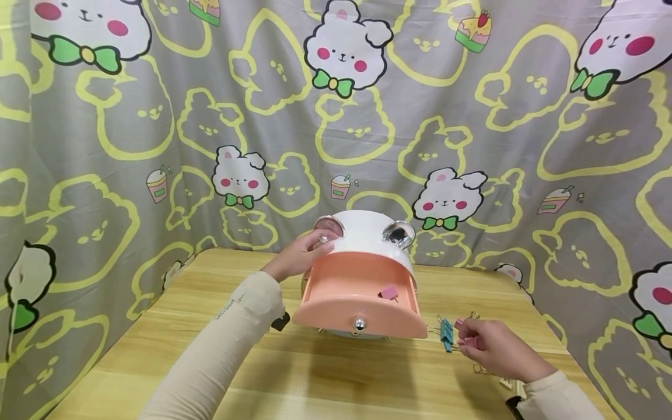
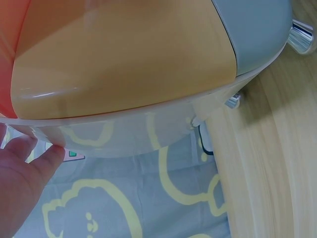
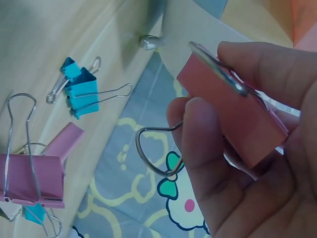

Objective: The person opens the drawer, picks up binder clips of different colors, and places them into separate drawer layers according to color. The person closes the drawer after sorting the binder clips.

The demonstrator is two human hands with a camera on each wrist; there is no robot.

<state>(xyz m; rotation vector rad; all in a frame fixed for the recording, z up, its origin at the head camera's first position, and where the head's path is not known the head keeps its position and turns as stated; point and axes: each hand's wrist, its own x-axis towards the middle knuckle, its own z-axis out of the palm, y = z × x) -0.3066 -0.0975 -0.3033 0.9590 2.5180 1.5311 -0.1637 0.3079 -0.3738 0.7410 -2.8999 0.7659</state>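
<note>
A white storage box (image 1: 362, 233) with round silver ears has its peach drawer (image 1: 362, 312) pulled out. Inside the drawer lies a pink binder clip (image 1: 388, 292). My left hand (image 1: 304, 254) holds the box by its left ear (image 1: 329, 224); in the left wrist view, the fingers (image 2: 49, 161) touch the box's white edge. To the right of the drawer, my right hand (image 1: 501, 349) grips a large pink binder clip (image 3: 233, 106) with silver wire handles between thumb and fingers. Teal binder clips (image 3: 81, 91) lie on the table close to that hand.
Another pink binder clip (image 3: 37, 178) lies near the teal ones, with a further small teal clip (image 3: 34, 213) partly under it. The wooden table (image 1: 210, 350) is backed by a grey patterned curtain (image 1: 283, 134). Silver feet (image 3: 148, 42) support the box.
</note>
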